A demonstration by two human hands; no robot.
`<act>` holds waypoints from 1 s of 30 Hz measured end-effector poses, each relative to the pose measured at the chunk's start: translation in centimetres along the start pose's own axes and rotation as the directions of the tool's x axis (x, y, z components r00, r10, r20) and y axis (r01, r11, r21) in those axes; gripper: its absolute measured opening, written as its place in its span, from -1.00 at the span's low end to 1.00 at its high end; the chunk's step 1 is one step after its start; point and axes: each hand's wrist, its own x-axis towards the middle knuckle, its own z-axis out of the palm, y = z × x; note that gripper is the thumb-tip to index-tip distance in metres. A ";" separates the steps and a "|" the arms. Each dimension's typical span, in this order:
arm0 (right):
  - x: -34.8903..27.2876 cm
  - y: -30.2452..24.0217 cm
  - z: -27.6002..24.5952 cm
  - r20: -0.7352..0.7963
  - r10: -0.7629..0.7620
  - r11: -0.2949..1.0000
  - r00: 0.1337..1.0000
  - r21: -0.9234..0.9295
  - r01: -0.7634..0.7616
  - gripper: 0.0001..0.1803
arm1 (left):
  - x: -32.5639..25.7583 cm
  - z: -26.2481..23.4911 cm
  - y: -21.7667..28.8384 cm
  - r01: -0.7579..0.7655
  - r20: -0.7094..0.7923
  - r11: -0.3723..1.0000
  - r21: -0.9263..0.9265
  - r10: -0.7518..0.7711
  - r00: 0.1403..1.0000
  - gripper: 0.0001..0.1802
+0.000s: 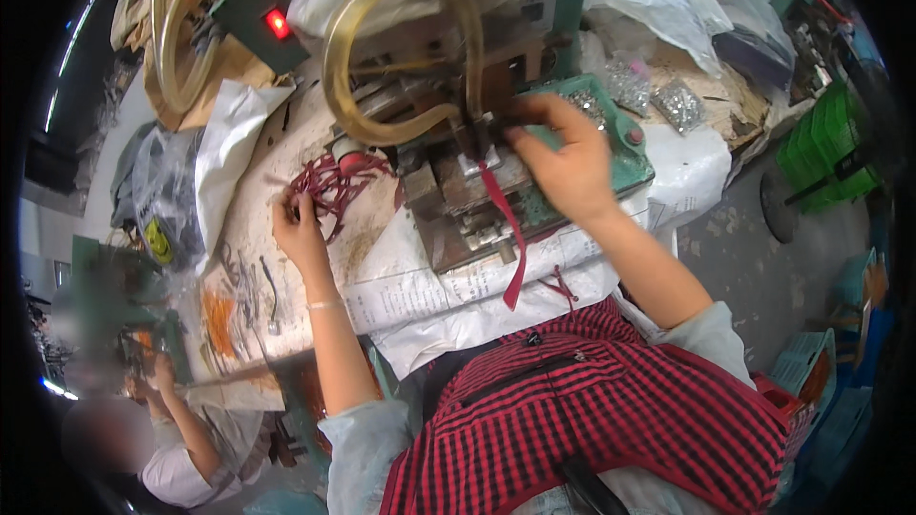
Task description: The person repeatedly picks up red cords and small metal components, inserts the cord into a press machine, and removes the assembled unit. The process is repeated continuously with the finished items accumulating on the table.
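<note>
My left hand (301, 226) is at the near left edge of a tangled pile of dark red straps (334, 181), its thumb and fingers pinched on a strap there. A single dark red strap (506, 229) runs from the metal die of a bench press (458, 191) and hangs over the machine's front edge. Beside that die, from the right, reaches my right hand (570, 157). Its thumb and fingers are closed together; motion and the machine hide whatever lies between them. A thick yellowish clear hose (336, 52) loops down to the press head.
A green tray (596, 100) of small metal parts sits behind my right hand, near bags of metal pieces (677, 105). Orange strips (219, 319) and hand tools lie at the left table edge. A co-worker's arm (191, 424) shows lower left. Green baskets (825, 143) stand right.
</note>
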 end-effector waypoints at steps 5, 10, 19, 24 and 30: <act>-1.4 -0.5 2.5 -0.076 0.137 0.962 0.988 0.248 -0.114 -0.61 | -5.8 2.8 3.9 0.133 0.010 0.973 -0.188 -0.133 0.991 -0.85; -1.6 -0.8 2.9 -0.037 0.194 0.901 0.980 0.401 -0.163 -0.52 | -7.2 4.4 14.1 -0.154 -0.036 0.948 -0.278 0.150 0.988 -0.86; -1.2 -3.1 -0.5 0.085 0.005 1.000 0.996 0.021 -0.007 -0.54 | -10.3 6.7 19.1 -0.858 0.386 0.510 0.065 0.780 0.492 -0.76; -1.2 7.4 -5.3 -0.050 0.040 0.706 0.998 -0.706 -0.064 -0.59 | -9.8 10.3 18.7 -0.917 0.435 0.398 -0.031 0.831 0.346 -0.69; -2.8 7.0 -6.5 -0.245 -0.187 0.847 0.951 -0.531 0.030 -0.62 | -10.2 10.5 17.7 -0.917 0.388 0.398 -0.005 0.846 0.365 -0.67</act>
